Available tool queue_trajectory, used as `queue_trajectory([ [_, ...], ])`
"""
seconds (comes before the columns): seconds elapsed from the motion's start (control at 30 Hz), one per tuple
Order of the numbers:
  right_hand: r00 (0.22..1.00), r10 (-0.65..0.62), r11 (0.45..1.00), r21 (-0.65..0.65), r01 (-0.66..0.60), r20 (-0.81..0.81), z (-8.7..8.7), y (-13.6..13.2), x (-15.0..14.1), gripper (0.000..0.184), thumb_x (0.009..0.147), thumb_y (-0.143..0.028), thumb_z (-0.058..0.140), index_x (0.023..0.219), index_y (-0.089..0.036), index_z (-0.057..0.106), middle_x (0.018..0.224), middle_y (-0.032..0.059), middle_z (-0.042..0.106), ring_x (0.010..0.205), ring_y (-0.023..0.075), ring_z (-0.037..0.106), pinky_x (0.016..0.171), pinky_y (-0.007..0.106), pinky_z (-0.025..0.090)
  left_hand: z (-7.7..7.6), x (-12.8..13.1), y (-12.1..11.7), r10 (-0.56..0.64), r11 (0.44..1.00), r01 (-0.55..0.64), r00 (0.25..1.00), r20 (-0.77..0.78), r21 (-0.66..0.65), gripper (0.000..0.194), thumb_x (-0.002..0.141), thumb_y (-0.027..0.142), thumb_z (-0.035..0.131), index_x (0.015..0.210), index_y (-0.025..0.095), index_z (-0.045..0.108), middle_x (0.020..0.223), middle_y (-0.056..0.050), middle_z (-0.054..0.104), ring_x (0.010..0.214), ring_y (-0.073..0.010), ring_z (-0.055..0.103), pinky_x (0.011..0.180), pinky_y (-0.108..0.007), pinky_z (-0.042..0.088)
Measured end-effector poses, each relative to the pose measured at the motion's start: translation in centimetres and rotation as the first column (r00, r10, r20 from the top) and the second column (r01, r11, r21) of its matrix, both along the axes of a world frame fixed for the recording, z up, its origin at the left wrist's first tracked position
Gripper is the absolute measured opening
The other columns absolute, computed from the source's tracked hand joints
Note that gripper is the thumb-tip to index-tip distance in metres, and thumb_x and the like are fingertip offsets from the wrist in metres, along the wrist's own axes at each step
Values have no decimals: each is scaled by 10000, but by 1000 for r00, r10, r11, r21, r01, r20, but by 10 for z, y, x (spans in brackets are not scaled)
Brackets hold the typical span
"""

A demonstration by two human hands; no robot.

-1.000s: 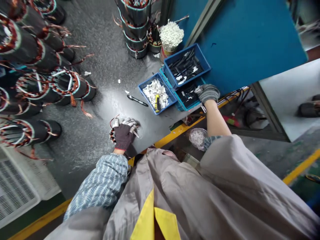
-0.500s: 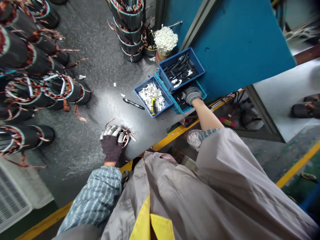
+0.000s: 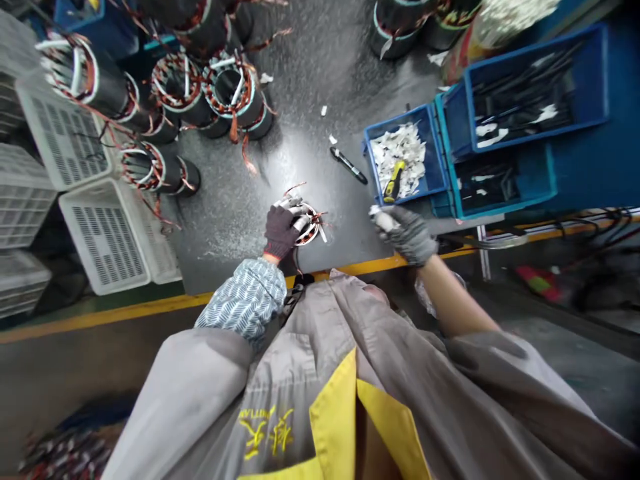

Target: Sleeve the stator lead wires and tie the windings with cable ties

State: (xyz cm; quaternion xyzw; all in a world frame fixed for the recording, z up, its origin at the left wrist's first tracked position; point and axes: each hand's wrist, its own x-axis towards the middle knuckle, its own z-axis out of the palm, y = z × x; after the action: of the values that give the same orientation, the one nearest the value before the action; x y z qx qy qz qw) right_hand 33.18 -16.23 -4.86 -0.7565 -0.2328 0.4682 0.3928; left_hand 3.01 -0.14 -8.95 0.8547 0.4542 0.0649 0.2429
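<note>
Gripping a copper-wound motor stator (image 3: 306, 223) on the dark table (image 3: 235, 213), the left hand (image 3: 281, 232) in a dark glove curls its fingers (image 3: 293, 204) over the stator's rim, with loose copper leads sticking out around them. Just to the right, the right hand (image 3: 407, 235) in a grey glove pinches a small white piece (image 3: 384, 219) between closed fingers, near a blue tray (image 3: 371, 157) of white paper scraps (image 3: 403, 157) holding a yellow-handled tool (image 3: 394, 181).

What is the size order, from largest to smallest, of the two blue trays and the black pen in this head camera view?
1. Blue tray of black pieces
2. Blue tray of white scraps
3. Black pen
</note>
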Motion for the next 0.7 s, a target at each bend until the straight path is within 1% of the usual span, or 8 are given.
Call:
queue_trajectory([
  [0.03,1000,8,1000,-7,-9,-26,-7,9,-22,123,880,-343,850,945,-259,786,938,71,829,900,299,808,856,483,740,-1,0,-1,-6,1000,6,1000,-7,1,325,1079,333,694,1332,269,888,1595,-116,802,1605,-361,652,1420,-595,460],
  [0.1,999,8,1000,4,-8,-32,-21,29,-53,108,882,-332,868,898,-265,785,978,66,860,1053,319,840,1066,533,733,-2,-1,-1,-24,1000,24,1000,-19,-1,338,1069,306,693,1343,262,886,1615,-121,786,1615,-368,639,1418,-601,457],
  [0.2,1000,21,998,60,-21,-13,-39,53,-70,81,893,-320,868,922,-270,811,1073,76,903,1204,344,843,1230,573,678,-2,-3,0,-33,999,33,999,9,-3,338,1064,299,691,1339,263,884,1617,-114,786,1617,-373,634,1413,-611,459],
  [0.37,992,125,988,90,-127,25,-51,69,-72,91,935,-224,810,1000,-267,856,1165,82,913,1255,343,848,1288,557,646,-7,-3,0,-13,1000,15,997,81,-20,325,1070,334,689,1334,294,876,1598,-77,807,1611,-370,640,1408,-621,455],
  [0.5,945,290,949,85,-305,149,-54,80,-81,91,960,-252,829,1045,-263,858,1272,110,907,1300,365,825,1319,566,607,-13,-1,-1,-16,1000,18,996,89,-16,309,1084,346,692,1324,285,876,1611,-83,803,1619,-362,634,1422,-596,435],
  [0.6,908,363,926,25,-376,209,-54,91,-89,18,970,-252,829,967,-261,815,1231,128,898,1293,379,809,1337,578,578,-15,-3,1,-36,999,38,996,84,-20,317,1096,342,686,1345,282,873,1632,-88,793,1613,-360,641,1420,-589,432],
  [0.63,905,376,922,16,-387,199,-54,93,-90,64,964,-248,840,925,-264,792,1192,127,893,1274,375,808,1343,575,568,-14,-4,3,-49,998,52,995,82,-27,326,1096,340,686,1357,280,871,1638,-91,788,1608,-361,645,1417,-587,433],
  [0.7,915,393,918,19,-396,91,-52,97,-88,174,937,-275,902,852,-271,751,1061,107,871,1178,355,812,1307,562,589,-12,-7,7,-90,994,95,992,87,-54,349,1091,331,688,1386,278,866,1646,-90,783,1596,-357,656,1408,-575,441],
])
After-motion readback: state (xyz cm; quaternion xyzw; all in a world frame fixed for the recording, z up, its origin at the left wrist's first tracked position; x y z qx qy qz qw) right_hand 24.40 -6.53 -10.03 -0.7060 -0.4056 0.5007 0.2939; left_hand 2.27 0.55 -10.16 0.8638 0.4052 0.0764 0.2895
